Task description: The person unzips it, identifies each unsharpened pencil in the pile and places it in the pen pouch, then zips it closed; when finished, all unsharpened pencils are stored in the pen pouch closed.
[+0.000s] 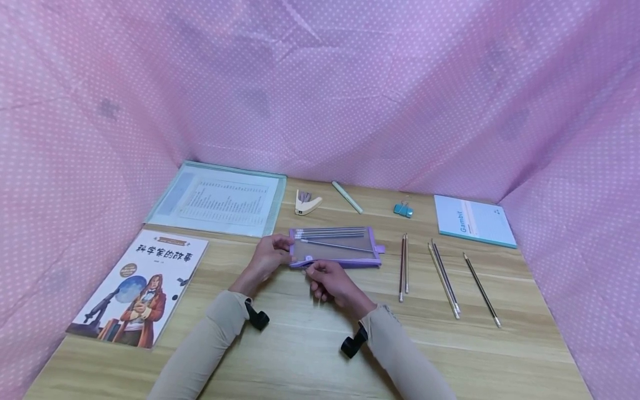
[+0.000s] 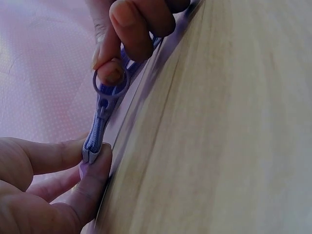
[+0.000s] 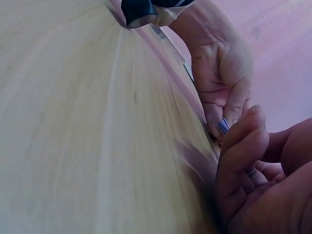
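Observation:
A purple-edged mesh pencil case [image 1: 336,248] lies in front of me with several pencils [image 1: 332,235] visible inside, one of them slanted. My left hand [image 1: 270,257] pinches the case's near left corner; in the left wrist view its thumb and finger grip the end of the zipper [image 2: 92,146]. My right hand [image 1: 331,280] holds the ring-shaped zipper pull [image 2: 100,87] near that same end. Part of the zipper beyond the pull is hidden behind the right fingers. In the right wrist view, the right hand [image 3: 263,180] mostly covers the case.
Right of the case lie loose pencils [image 1: 442,278] and a blue notebook [image 1: 475,221]. Behind it are a stapler [image 1: 307,203], a pale green pen [image 1: 347,196] and a teal binder clip [image 1: 403,210]. A document folder [image 1: 220,197] and a book [image 1: 140,289] lie left.

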Tool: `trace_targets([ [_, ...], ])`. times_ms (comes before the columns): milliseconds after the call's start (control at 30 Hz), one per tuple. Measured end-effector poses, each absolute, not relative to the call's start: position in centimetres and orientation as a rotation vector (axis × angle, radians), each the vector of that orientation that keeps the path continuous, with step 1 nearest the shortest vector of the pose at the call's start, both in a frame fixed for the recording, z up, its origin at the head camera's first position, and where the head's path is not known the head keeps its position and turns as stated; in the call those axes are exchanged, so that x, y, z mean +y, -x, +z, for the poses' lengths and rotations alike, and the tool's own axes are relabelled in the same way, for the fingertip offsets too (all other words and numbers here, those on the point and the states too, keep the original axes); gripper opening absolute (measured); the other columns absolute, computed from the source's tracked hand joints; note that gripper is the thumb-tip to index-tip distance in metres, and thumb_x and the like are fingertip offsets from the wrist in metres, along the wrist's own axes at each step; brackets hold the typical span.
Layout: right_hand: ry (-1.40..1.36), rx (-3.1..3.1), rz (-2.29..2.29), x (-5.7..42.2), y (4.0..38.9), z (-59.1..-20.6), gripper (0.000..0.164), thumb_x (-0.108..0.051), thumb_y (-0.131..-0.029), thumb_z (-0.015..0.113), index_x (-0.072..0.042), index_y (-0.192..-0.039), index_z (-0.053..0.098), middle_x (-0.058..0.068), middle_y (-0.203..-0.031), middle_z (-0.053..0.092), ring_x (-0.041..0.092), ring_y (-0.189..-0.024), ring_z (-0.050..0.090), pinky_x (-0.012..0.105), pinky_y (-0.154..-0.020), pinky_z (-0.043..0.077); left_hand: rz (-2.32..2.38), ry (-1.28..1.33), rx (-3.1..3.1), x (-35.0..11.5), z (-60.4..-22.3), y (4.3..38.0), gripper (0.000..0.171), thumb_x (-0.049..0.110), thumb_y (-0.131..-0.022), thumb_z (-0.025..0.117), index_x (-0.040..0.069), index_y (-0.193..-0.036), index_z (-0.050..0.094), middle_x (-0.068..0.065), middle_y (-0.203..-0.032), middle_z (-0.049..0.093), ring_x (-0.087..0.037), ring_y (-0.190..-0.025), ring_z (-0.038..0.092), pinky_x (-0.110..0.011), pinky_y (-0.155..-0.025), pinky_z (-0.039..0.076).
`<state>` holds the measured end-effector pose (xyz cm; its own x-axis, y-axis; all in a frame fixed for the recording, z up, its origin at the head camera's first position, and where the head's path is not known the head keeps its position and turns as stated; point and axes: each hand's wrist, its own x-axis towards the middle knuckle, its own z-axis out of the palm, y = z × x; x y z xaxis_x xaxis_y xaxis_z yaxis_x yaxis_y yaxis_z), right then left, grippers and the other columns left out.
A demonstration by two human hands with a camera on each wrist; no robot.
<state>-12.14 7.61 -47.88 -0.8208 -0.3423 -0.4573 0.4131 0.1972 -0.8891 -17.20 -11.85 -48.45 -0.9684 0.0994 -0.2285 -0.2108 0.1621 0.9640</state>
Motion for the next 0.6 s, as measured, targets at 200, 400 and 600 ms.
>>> trace_targets([
  [200, -0.084, 1.888, -1.722, 8.0, 12.0, -48.0, 0.018, -0.016, -0.102, 0.051, 0.0, -0.107, 0.06, -0.003, -0.065, 0.055, 0.01, -0.051, 0.05, 0.021, -0.046, 0.04, 1.904, 0.09, 2.206, -11.7, -48.7, 17.2, 0.045, -0.018, -0.072, 0.072, -0.014, -0.116, 0.062, -0.015, -0.096, 0.061, -0.014, -0.083, 0.056, -0.015, -0.067, 0.051],
  [400, -0.135, 1.911, -1.778, 8.3, 11.8, -48.2, 0.021, -0.014, -0.101, 0.053, 0.004, -0.109, 0.061, -0.003, -0.064, 0.054, 0.008, -0.051, 0.05, 0.02, -0.046, 0.04, 1.897, 0.103, 2.208, -11.5, -48.6, 17.1, 0.045, -0.018, -0.072, 0.072, -0.012, -0.116, 0.063, -0.014, -0.097, 0.061, -0.015, -0.085, 0.057, -0.016, -0.069, 0.052],
  [600, -0.204, 1.983, -1.806, 9.1, 11.8, -48.2, 0.022, -0.014, -0.099, 0.058, 0.005, -0.109, 0.064, -0.002, -0.064, 0.056, 0.008, -0.051, 0.05, 0.02, -0.045, 0.04, 1.867, 0.15, 2.219, -11.7, -48.3, 17.2, 0.047, -0.018, -0.072, 0.071, -0.011, -0.117, 0.064, -0.016, -0.101, 0.06, -0.016, -0.085, 0.058, -0.016, -0.07, 0.054],
])
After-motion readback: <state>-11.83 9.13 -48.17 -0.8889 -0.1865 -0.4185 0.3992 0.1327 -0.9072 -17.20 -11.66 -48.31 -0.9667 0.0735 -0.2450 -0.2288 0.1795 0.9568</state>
